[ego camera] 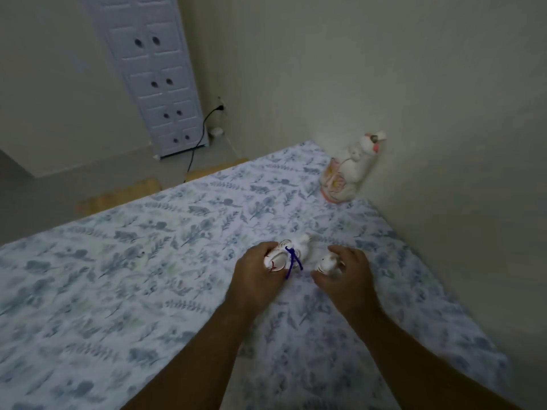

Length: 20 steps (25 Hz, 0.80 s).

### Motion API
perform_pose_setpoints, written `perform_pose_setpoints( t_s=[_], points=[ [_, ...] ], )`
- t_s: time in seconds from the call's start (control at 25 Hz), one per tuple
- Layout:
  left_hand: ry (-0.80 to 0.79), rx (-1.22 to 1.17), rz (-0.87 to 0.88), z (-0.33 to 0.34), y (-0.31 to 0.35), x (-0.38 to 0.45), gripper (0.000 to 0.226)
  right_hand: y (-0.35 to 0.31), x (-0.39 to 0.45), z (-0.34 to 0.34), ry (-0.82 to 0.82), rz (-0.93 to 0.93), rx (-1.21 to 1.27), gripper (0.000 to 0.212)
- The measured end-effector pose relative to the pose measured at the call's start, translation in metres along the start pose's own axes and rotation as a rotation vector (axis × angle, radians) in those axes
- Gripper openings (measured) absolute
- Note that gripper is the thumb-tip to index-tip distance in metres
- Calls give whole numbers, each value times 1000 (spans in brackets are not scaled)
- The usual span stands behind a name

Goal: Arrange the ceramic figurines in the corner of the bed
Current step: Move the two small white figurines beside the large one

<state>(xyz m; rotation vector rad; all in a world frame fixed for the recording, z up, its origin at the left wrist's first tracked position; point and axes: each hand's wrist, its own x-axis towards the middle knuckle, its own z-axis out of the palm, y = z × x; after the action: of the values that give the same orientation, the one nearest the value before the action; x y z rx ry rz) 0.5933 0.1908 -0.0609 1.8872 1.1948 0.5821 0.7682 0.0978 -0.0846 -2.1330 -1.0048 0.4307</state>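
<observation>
While your arms reach over the bed (148,261) with its leaf-print sheet, your left hand (260,276) has its fingers closed round a white figurine (291,253) tied with a blue cord (293,261). Your right hand (346,276) curls its fingers about a smaller white figurine (325,263); the blur makes it hard to say whether that grip is firm. A tall pink-and-white figurine (349,173) stands upright in the bed's far corner, against the wall (384,69), well apart from both hands.
</observation>
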Motion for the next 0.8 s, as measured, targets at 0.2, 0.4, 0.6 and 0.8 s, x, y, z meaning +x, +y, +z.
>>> perform_pose_setpoints(
  t_s=[0.2,0.4,0.6,0.8],
  points=[
    [-73,3,117,96,52,85,31,64,71,-39,109,72,62,63],
    [-76,13,158,149,72,123,33,99,97,-51,180,4,129,52],
    [-56,-53,156,156,65,125,41,104,99,-46,230,-22,114,50],
    [-87,-43,168,151,69,124,42,101,79,-46,208,37,47,58]
  ],
)
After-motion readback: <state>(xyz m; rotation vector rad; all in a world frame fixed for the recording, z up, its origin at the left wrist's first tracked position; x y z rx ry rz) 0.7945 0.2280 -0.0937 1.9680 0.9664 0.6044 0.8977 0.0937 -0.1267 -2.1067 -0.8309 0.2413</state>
